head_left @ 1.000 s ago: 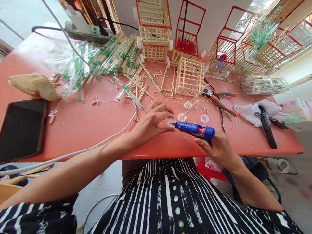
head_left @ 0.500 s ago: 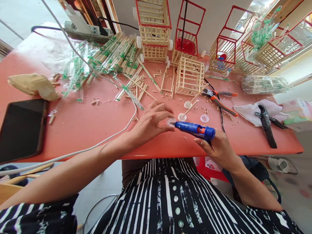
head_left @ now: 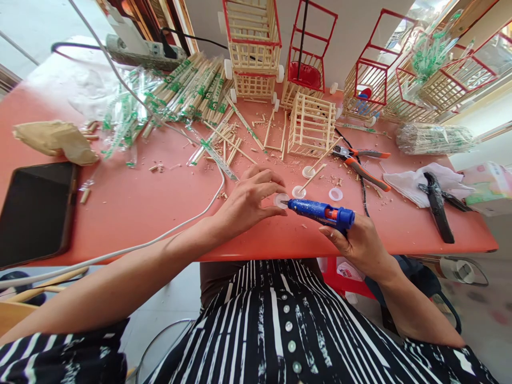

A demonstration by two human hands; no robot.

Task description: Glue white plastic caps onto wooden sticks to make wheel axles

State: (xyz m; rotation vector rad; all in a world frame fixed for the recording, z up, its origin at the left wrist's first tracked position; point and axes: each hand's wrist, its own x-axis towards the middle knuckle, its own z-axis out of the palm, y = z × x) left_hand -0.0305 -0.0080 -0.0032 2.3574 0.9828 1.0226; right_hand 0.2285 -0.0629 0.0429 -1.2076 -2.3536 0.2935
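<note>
My right hand (head_left: 358, 242) grips a blue glue gun (head_left: 322, 212) by its handle, the nozzle pointing left. The tip meets a small white plastic wheel (head_left: 280, 200) lying on the red table (head_left: 132, 208). My left hand (head_left: 248, 200) pinches that wheel between thumb and fingers, holding it flat on the table. Two more white wheels with wooden sticks standing in them (head_left: 309, 172) (head_left: 298, 191) lie just beyond, and a loose white ring (head_left: 335, 194) sits to their right.
A small wooden stick cage (head_left: 312, 127) stands behind the wheels, with taller red-and-wood cages (head_left: 253, 45) at the back. Orange-handled pliers (head_left: 362, 168), black cutters on a white cloth (head_left: 436, 205), wrapped chopsticks (head_left: 188, 90), a dark tablet (head_left: 36, 210) and a white cable (head_left: 168, 232) lie around.
</note>
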